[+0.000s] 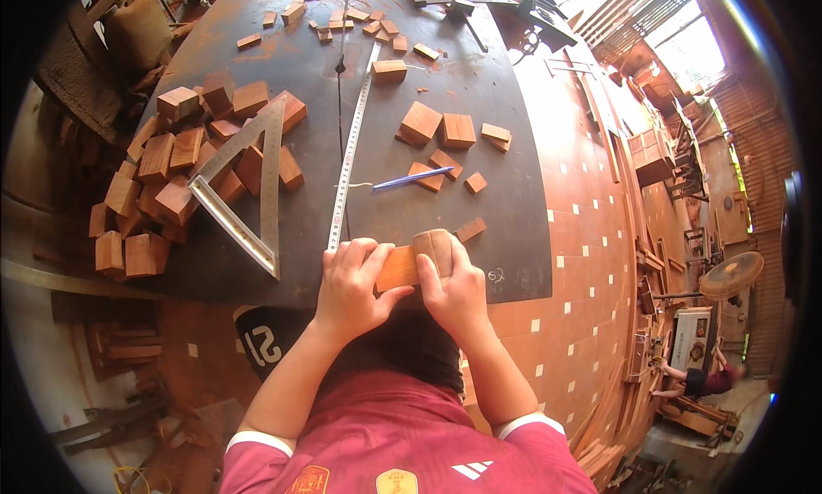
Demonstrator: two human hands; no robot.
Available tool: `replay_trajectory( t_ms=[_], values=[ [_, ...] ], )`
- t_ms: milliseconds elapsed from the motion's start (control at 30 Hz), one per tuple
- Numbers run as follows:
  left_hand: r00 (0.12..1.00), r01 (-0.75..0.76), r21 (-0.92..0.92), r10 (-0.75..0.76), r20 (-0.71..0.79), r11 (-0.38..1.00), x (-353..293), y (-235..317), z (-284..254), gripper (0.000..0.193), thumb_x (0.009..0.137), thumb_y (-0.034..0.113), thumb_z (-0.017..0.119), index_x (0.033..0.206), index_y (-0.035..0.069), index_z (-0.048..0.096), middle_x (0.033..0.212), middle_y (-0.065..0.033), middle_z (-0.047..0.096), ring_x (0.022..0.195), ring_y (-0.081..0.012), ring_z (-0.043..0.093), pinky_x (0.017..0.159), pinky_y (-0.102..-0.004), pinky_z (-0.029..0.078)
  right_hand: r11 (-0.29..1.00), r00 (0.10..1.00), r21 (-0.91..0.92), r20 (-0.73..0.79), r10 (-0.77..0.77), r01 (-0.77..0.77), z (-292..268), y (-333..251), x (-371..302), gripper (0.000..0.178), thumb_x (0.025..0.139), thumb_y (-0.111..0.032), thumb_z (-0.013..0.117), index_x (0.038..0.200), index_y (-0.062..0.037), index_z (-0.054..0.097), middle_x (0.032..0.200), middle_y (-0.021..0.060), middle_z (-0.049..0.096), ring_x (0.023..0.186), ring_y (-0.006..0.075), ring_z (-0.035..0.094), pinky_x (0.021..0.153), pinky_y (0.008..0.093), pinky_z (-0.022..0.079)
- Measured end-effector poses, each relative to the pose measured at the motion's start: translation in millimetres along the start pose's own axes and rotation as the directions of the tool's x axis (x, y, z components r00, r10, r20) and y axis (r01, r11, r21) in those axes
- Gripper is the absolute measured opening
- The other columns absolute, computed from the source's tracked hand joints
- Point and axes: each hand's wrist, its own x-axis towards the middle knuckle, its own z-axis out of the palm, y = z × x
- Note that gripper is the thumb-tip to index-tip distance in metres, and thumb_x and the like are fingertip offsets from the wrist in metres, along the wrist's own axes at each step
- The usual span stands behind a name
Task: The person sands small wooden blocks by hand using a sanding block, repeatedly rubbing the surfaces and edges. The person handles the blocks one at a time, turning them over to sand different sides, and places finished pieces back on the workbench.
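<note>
Left, I see piled wooden blocks under a set square; at the worktop's near edge, my left hand has its fingers closed on an orange-brown block; my right hand clasps a rounded wooden piece.

Woodworking workshop: blocks and a set square are lying beyond the left hand, planks well to its right.
</note>
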Motion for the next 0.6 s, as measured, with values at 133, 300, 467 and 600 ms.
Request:
replay_trajectory(
  t_ms=[133, 300, 467, 600],
  values=[
    [1.000, 0.011, -0.011, -0.011, 0.001, 1.000, -1.3, 2.1, -0.5, 0.067, 0.070, 0.035, 0.095, 0.125, 0.005, 0.072, 0.116, -0.0072, 0.062, 0.106, -0.0267, 0.062, 0.092, -0.0430, 0.043, 1.000, 1.000, -0.003, -0.006, -0.028, 0.028, -4.5, -0.8, -24.0, 0.064, 0.097, -0.029, 0.077, 0.138, 0.0155, 0.054, 0.093, 0.0351, 0.073, 0.088, 0.0516, 0.075, 0.074, 0.0510, 0.061],
    [1.000, 0.012, -0.028, -0.013, -0.006, 1.000, -0.2, 1.2, 1.4, 0.066, 0.070, 0.034, 0.096, 0.125, 0.005, 0.072, 0.115, -0.0070, 0.062, 0.106, -0.0266, 0.062, 0.092, -0.0432, 0.043, 0.999, 0.999, 0.016, 0.003, -0.045, 0.044, -10.9, 0.1, -31.0, 0.065, 0.096, -0.029, 0.078, 0.139, 0.0149, 0.054, 0.091, 0.0339, 0.073, 0.087, 0.0514, 0.075, 0.074, 0.0508, 0.061],
    [1.000, 0.013, -0.012, -0.013, -0.001, 1.000, -2.1, 1.4, 0.9, 0.067, 0.070, 0.033, 0.095, 0.125, 0.005, 0.072, 0.115, -0.0072, 0.062, 0.106, -0.0272, 0.062, 0.092, -0.0431, 0.043, 1.000, 1.000, -0.018, 0.005, -0.009, 0.009, 2.3, -0.2, 2.1, 0.064, 0.097, -0.030, 0.077, 0.138, 0.0128, 0.056, 0.093, 0.0346, 0.073, 0.087, 0.0523, 0.075, 0.074, 0.0523, 0.061],
    [1.000, 0.029, -0.021, -0.029, -0.009, 0.999, -2.6, 3.5, 0.4, 0.065, 0.070, 0.033, 0.095, 0.124, 0.004, 0.072, 0.115, -0.0075, 0.062, 0.105, -0.0278, 0.062, 0.091, -0.0430, 0.044, 0.999, 0.999, 0.014, 0.002, -0.035, 0.035, -8.6, -1.0, -31.9, 0.062, 0.096, -0.029, 0.078, 0.138, 0.0120, 0.057, 0.094, 0.0337, 0.074, 0.086, 0.0513, 0.075, 0.074, 0.0506, 0.061]
  ],
)
